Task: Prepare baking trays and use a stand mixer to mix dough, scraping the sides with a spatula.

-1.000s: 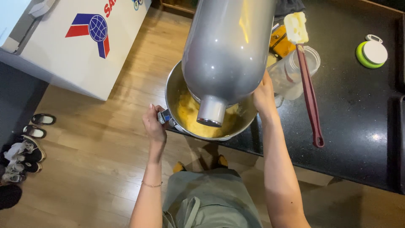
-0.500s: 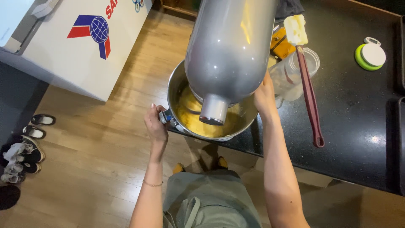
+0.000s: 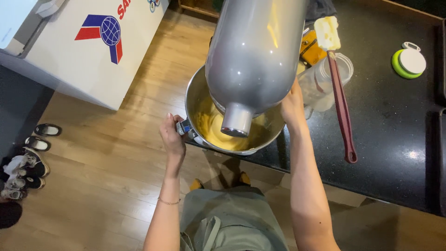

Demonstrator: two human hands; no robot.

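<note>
Hands are gripping bowl: left hand clasping handle at 9 o'clock, right hand pressing rim at 3. Best lifting evenly, keeping batter level under mixer head.

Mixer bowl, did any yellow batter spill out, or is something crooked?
No spill shows. The batter sits inside the bowl, and both hands grip its sides. The spatula rests across a cup.

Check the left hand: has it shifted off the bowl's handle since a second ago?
No. The left hand sits at the handle of the steel bowl, placed as before against the counter edge.
</note>
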